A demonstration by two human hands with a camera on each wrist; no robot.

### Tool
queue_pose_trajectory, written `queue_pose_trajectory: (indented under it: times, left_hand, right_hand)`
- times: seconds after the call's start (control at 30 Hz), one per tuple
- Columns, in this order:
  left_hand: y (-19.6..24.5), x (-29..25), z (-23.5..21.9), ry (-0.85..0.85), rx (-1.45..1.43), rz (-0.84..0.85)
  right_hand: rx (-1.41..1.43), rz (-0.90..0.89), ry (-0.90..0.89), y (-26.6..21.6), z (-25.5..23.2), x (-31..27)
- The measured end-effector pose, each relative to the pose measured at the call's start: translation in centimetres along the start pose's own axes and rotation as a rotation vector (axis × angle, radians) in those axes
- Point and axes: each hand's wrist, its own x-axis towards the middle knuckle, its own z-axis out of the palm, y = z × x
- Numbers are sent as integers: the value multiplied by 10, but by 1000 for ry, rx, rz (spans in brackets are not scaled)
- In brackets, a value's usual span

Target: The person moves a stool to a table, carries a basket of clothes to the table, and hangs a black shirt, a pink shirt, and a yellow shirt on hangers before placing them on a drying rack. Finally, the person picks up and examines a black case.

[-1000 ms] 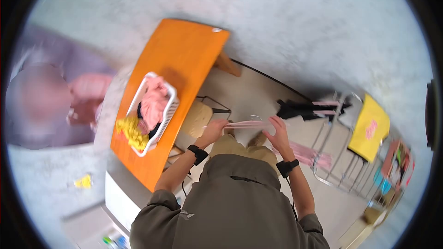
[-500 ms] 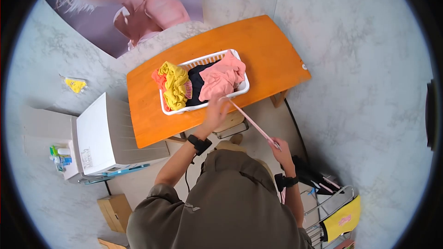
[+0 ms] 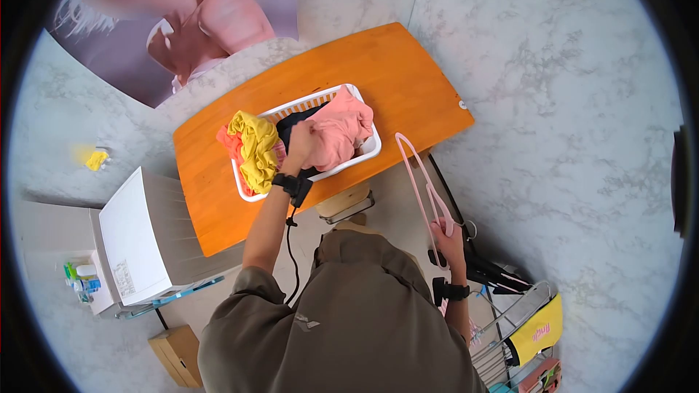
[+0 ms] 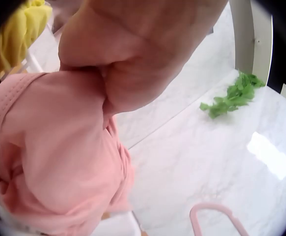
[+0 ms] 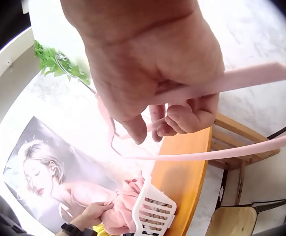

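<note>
My left hand (image 3: 301, 147) is at the laundry basket (image 3: 373, 147) and pinches a pink garment (image 4: 69, 137) between thumb and fingers. In the left wrist view the cloth bunches and hangs in folds below those fingers. Out to the right, past the table's front edge, my right hand (image 3: 448, 243) grips a pink clothes hanger (image 5: 253, 77) by one arm. Its metal hook shows in the right wrist view, and no cloth is on the hanger. Yellow clothing (image 3: 255, 147) is heaped at the basket's left end, with dark cloth (image 3: 291, 121) beside the pink garment.
The basket stands on an orange wooden table (image 3: 408, 73) with a stool (image 3: 342, 200) under its front edge. A metal drying rack (image 3: 495, 364) with a yellow garment (image 3: 537, 331) is at lower right. A white appliance (image 3: 135, 233) stands left, above a cardboard box (image 3: 175, 356).
The view has turned to face the table. Both hands were on the hanger; my left hand has let go and moved to the pink garment. My right hand keeps the hanger, now swung more upright.
</note>
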Motion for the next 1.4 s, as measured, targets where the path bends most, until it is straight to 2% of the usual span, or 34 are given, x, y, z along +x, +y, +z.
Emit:
queue_pose_trajectory:
  times: [0.07, 0.1, 0.23, 0.33, 0.4, 0.53, 0.6, 0.73, 0.8, 0.83, 0.9, 0.93, 1.0, 1.03, 1.1, 1.13, 1.17, 1.23, 1.27, 1.33, 1.37, 1.4]
  left_hand:
    - [3, 12, -19, 40, -108, 33]
    - [18, 14, -38, 75, -218, 60]
    - [81, 20, -105, 177, -210, 42]
    - [105, 28, -146, 263, -218, 99]
    - [122, 35, -170, 311, -377, 212]
    - [144, 59, -198, 255, -505, 225]
    - [176, 67, -206, 414, -478, 393]
    - [232, 70, -218, 412, -608, 447]
    - [269, 65, -226, 167, -1098, 459]
    - [284, 67, -230, 157, -1100, 464]
    - [314, 67, -236, -12, -1310, 467]
    - [335, 62, -232, -26, -1314, 472]
    - [377, 45, -218, -244, -1534, 705]
    - [381, 50, -213, -272, -1544, 708]
    - [380, 61, -193, -601, -1500, 693]
    - [382, 62, -180, -604, -1484, 625]
    - [393, 57, -171, -648, -1497, 624]
    - [414, 42, -153, -898, -1648, 582]
    - [416, 49, -142, -931, -1661, 580]
    - [413, 71, -120, -778, -1622, 473]
    - [424, 68, -116, -797, -1630, 476]
    - [435, 62, -113, -678, -1628, 402]
  right_hand:
    - [12, 29, 5, -7, 1, 0]
    - [9, 39, 6, -14, -1, -3]
    - [-11, 4, -21, -25, 4, 4]
    - [14, -7, -31, -34, 6, 5]
    - [30, -30, -36, -39, 7, 11]
    - [71, -46, -88, -62, 7, 19]
    - [59, -81, -104, -78, 4, 24]
    - [106, -148, -108, -117, 7, 33]
    - [154, -115, -104, -132, 3, 40]
    - [159, -113, -95, -141, -2, 39]
    - [380, -110, -96, -170, -16, 26]
    - [443, -200, -98, -169, -22, 25]
    - [478, -225, -49, -174, -33, 21]
    - [510, -248, -13, -178, -40, 17]
    - [505, -244, 50, -179, -51, 13]
    - [494, -253, 71, -179, -55, 10]
    - [482, -259, 95, -178, -59, 7]
    - [478, -242, 122, -172, -60, 2]
    - [462, -243, 82, -171, -58, 0]
    - [445, -244, 61, -155, -55, -1]
    - [487, -226, 29, -137, -51, 2]
    - [532, -209, -7, -131, -49, 2]
